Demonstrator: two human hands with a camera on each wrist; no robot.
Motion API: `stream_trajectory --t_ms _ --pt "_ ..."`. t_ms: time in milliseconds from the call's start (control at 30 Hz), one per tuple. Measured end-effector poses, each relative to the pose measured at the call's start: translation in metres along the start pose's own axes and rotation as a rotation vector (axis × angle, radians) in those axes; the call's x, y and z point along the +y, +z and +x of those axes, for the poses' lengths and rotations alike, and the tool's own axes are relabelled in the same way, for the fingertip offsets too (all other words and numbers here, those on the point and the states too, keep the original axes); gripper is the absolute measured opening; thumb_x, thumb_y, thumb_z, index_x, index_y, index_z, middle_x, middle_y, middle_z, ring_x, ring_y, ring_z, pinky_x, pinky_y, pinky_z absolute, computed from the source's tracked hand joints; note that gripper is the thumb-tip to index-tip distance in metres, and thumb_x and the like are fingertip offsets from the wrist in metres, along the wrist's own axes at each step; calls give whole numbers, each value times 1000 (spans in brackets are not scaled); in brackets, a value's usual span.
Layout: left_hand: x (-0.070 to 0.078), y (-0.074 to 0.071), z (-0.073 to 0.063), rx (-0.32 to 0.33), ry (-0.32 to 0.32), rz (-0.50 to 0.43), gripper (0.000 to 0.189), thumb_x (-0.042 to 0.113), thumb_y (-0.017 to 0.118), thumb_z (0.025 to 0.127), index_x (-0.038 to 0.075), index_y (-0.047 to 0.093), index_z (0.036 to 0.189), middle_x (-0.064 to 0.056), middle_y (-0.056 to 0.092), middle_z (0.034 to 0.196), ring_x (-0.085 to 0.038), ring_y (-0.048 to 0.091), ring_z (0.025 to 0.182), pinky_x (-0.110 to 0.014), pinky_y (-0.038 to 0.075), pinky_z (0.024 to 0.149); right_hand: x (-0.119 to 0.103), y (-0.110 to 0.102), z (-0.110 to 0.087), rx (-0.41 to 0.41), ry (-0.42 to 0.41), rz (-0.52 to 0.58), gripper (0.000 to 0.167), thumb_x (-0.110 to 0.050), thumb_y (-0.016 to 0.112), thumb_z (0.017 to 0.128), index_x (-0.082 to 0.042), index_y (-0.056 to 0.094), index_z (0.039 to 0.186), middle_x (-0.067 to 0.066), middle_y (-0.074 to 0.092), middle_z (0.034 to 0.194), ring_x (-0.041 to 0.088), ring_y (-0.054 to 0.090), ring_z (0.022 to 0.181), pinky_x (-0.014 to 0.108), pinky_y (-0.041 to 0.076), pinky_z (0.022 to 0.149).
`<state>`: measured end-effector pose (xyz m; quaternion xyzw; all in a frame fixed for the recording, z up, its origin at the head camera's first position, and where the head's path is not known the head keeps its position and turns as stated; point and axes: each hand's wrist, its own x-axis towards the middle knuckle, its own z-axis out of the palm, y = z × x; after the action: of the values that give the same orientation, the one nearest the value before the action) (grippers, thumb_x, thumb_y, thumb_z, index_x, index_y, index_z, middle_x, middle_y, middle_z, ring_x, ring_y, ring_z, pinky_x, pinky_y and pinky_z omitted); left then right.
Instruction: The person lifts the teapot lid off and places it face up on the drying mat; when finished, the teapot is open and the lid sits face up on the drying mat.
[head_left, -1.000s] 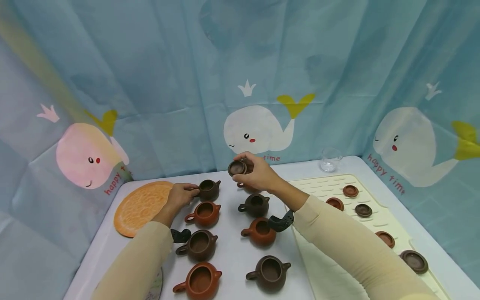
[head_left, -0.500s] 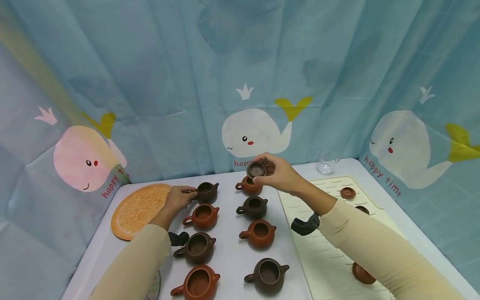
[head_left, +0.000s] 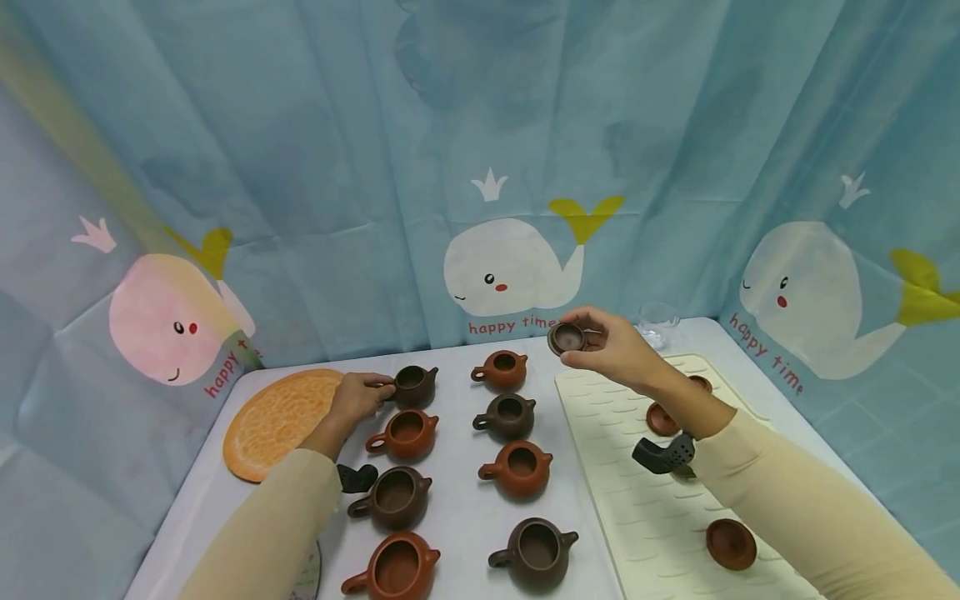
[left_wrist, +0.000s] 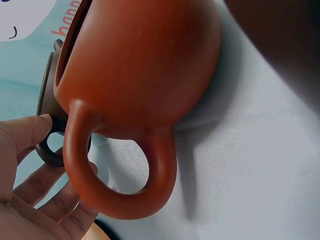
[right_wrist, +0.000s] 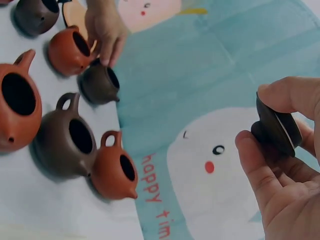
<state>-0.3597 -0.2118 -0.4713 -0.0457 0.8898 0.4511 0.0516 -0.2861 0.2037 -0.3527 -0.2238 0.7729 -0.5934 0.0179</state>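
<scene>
My left hand (head_left: pixel 358 398) pinches the handle of a dark brown teapot (head_left: pixel 415 386) at the back left of the table. In the left wrist view, its thumb and fingers close on that handle, behind a large red-brown teapot (left_wrist: pixel 140 65). My right hand (head_left: pixel 615 352) holds a dark brown teapot lid (head_left: pixel 566 338) in the air, hollow side facing the head camera. The right wrist view shows the lid's knob between thumb and fingers. Left of the lid stands an orange-red teapot (head_left: pixel 500 371), apart from it. The teapots are lidless, in two columns.
A cream mat (head_left: pixel 600 442) on the right bears several lids, one a red-brown lid (head_left: pixel 731 544); the right forearm partly covers others. A clear glass cup (head_left: pixel 657 323) stands behind it. An orange round mat (head_left: pixel 281 425) lies left. A blue curtain (head_left: pixel 337 208) borders the table.
My right hand has moved rightward with the dark lid, from above the back orange-red teapot toward the cream mat's far edge. The left hand keeps its grip on the teapot handle.
</scene>
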Motion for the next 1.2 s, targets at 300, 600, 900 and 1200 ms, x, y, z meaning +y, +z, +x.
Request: stream_trajectory --t_ms 300,600,900,1200 --pt "1 0 -1 -4 -8 9 24 14 65 93 4 70 114 -12 68 97 -29 62 85 -32 50 61 11 -16 -12 -7 32 7 51 -1 74 83 1 49 128 22 52 122 29 59 107 37 53 77" --pt "0 0 1 4 11 10 23 14 66 92 4 71 113 -10 68 92 -28 60 81 -30 47 55 19 -31 -21 15 29 -44 51 -2 74 83 3 49 128 23 51 122 26 60 106 34 53 77" --pt "2 0 0 -2 15 10 25 14 64 93 3 70 115 -11 68 95 -31 61 84 -34 50 61 40 -47 -27 27 4 -157 48 -5 74 85 3 51 127 22 57 116 24 62 101 30 52 76" --pt "1 0 -1 3 17 17 25 15 65 93 3 70 114 -11 68 93 -29 61 82 -31 49 57 70 -64 -28 16 119 -256 48 -6 74 84 0 52 126 18 59 111 28 61 96 32 52 74"
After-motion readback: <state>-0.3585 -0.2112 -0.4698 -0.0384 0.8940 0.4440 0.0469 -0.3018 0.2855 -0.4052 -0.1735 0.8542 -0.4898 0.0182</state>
